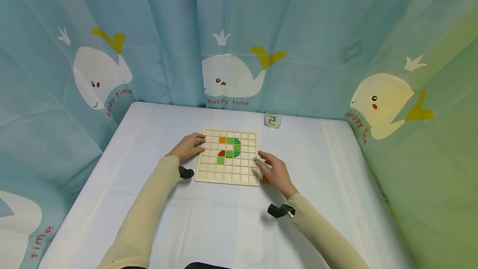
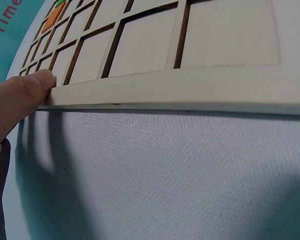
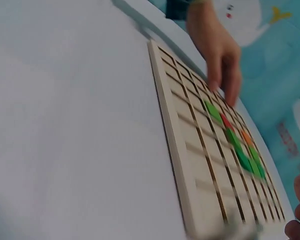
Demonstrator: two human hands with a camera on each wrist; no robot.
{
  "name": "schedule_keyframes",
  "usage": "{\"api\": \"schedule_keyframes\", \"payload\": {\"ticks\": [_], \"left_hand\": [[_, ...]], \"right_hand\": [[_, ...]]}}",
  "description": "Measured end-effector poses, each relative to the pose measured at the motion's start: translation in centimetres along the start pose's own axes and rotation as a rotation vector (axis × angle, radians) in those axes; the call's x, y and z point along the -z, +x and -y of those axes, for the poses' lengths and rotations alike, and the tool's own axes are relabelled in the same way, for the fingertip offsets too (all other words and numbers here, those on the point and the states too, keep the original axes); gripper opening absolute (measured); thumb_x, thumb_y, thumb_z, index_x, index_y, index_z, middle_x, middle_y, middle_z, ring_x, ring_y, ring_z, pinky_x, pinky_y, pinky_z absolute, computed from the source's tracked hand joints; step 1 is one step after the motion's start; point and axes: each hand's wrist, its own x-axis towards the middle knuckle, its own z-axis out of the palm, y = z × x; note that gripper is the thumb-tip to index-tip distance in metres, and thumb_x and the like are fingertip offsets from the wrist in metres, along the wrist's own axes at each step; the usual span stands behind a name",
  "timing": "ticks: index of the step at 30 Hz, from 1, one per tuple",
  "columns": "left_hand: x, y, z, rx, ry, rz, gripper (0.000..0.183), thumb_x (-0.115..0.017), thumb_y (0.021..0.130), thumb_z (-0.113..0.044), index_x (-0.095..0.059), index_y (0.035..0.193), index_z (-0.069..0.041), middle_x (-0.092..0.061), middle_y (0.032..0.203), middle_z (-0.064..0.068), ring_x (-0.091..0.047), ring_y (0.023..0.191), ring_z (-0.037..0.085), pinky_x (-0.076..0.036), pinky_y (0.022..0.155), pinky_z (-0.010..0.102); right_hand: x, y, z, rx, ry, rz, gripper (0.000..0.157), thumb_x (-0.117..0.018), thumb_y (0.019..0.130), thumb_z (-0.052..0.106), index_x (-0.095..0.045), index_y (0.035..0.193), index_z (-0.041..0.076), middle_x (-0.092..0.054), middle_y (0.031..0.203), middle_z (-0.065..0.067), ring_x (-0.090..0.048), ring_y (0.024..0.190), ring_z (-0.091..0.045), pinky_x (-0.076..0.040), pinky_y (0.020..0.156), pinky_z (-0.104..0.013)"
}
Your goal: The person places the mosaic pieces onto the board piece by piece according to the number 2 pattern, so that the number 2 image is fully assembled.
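Observation:
A pale wooden grid board (image 1: 228, 180) lies on the table, with several coloured tiles in its cells. An orange square tile (image 1: 222, 139) and a red quarter-round tile (image 1: 221, 153) sit among light green squares (image 1: 220, 160) and dark green quarter-rounds (image 1: 237, 140), forming a curved line. My left hand (image 1: 188, 146) rests on the board's left edge; its thumb (image 2: 37, 82) presses the rim in the left wrist view. Beside the right edge, my right hand (image 1: 275, 170) hovers with loosely bent fingers, holding nothing visible. An orange piece (image 1: 266, 179) lies partly hidden under it.
A small printed card (image 1: 272, 120) showing a coloured grid pattern lies near the table's back edge. Curtains with whale prints (image 1: 231, 76) stand behind and beside the white table (image 1: 209, 227). Black wrist devices (image 1: 278, 211) sit at both wrists.

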Motion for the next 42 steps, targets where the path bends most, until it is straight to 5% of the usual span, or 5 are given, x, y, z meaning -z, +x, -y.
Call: {"api": "schedule_keyframes", "payload": {"ticks": [10, 20, 28, 42], "left_hand": [[0.0, -0.1, 0.0, 0.001, -0.002, 0.004, 0.050, -0.066, 0.095, -0.022, -0.055, 0.137, 0.001, -0.046, 0.146, 0.011, -0.038, 0.138, 0.030, -0.032, 0.117, 0.043], [0.2, -0.2, -0.3, 0.015, 0.000, 0.010, 0.050, -0.066, 0.095, -0.022, -0.054, 0.138, 0.001, -0.045, 0.147, 0.012, -0.037, 0.139, 0.031, -0.030, 0.118, 0.043], [0.0, -0.1, -0.2, 0.013, -0.008, 0.000, 0.051, -0.067, 0.095, -0.022, -0.054, 0.138, 0.001, -0.045, 0.147, 0.011, -0.037, 0.139, 0.031, -0.031, 0.118, 0.044], [-0.3, 0.3, 0.6, -0.031, 0.003, -0.016, 0.050, -0.068, 0.094, -0.022, -0.056, 0.136, 0.002, -0.047, 0.145, 0.012, -0.040, 0.137, 0.031, -0.033, 0.116, 0.044]], "right_hand": [[4.3, -4.8, -3.0, -0.077, -0.139, -0.050, 0.047, -0.069, 0.093, 0.020, -0.058, 0.134, 0.000, -0.060, 0.132, -0.018, -0.060, 0.113, -0.040, -0.051, 0.096, -0.053], [6.2, -8.3, -5.1, -0.126, -0.267, 0.043, 0.052, -0.074, 0.088, 0.024, -0.060, 0.133, 0.002, -0.057, 0.134, -0.022, -0.053, 0.124, -0.039, -0.046, 0.102, -0.055], [6.2, -9.2, -5.7, -0.075, -0.263, 0.071, 0.046, -0.077, 0.085, 0.016, -0.065, 0.127, 0.002, -0.061, 0.129, -0.018, -0.054, 0.124, -0.035, -0.046, 0.102, -0.053], [6.0, -9.4, -5.9, -0.001, -0.287, -0.004, 0.035, -0.077, 0.082, 0.004, -0.070, 0.116, 0.003, -0.067, 0.119, -0.018, -0.061, 0.116, -0.036, -0.051, 0.095, -0.053]]}}
